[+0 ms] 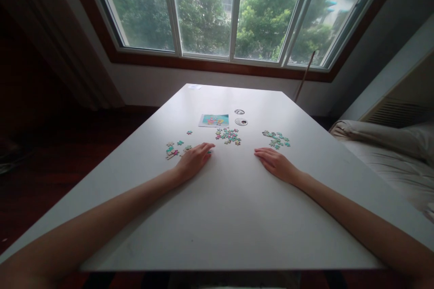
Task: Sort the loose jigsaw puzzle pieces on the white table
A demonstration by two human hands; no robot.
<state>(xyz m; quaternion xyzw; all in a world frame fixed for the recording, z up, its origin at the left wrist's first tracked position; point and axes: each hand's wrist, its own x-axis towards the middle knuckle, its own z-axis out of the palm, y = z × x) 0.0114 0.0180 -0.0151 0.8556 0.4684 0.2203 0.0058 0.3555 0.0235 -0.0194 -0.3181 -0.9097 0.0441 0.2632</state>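
My left hand (194,161) rests on the white table (230,216), its fingers stretched out toward the middle. It partly covers a loose group of jigsaw puzzle pieces (174,152) on the left, and a bit of teal shows beside its thumb. On the right, my right hand (275,163) lies flat with its fingers extended, holding nothing. Just beyond it is another group of green puzzle pieces (277,139). Between and beyond both hands sits a denser pile of mixed-colour puzzle pieces (228,136). A single puzzle piece (189,132) lies apart at the left.
A colourful picture card (214,120) lies behind the middle pile. Right of it are two round black-and-white items, one farther (239,112) and one nearer (241,122). A cushioned seat (383,153) stands by the table's right edge. The window (233,13) is beyond the far edge.
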